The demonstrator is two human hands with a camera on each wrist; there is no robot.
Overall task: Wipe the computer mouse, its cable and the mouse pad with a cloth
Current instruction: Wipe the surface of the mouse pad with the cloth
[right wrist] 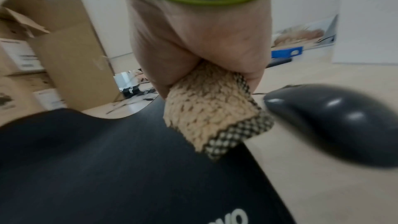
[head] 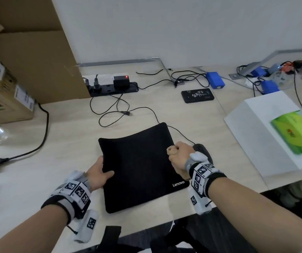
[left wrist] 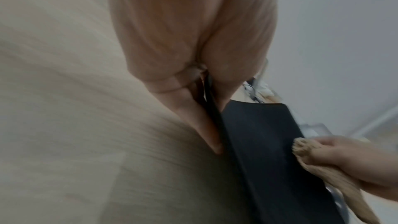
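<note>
A black Lenovo mouse pad point(head: 139, 167) point(left wrist: 264, 142) point(right wrist: 107, 168) lies on the light desk, its left edge lifted. My left hand point(head: 100, 172) point(left wrist: 206, 117) pinches that left edge, thumb on top and fingers beneath. My right hand point(head: 178, 156) point(right wrist: 204, 48) grips a bunched tan cloth point(head: 172, 151) point(left wrist: 312, 156) point(right wrist: 213, 110) at the pad's right edge. The black mouse point(head: 201, 149) point(right wrist: 336, 122) sits on the desk just right of the pad, partly hidden behind my right wrist. Its thin black cable point(head: 179, 133) runs back over the pad's far corner.
A power strip point(head: 113, 86) with plugs and loose wires stands at the back. Cardboard boxes point(head: 24, 52) fill the left. A black card device point(head: 197, 95), blue packs point(head: 215, 80) and a white box point(head: 267, 128) with a green packet point(head: 298, 132) sit on the right. The desk's front edge is near.
</note>
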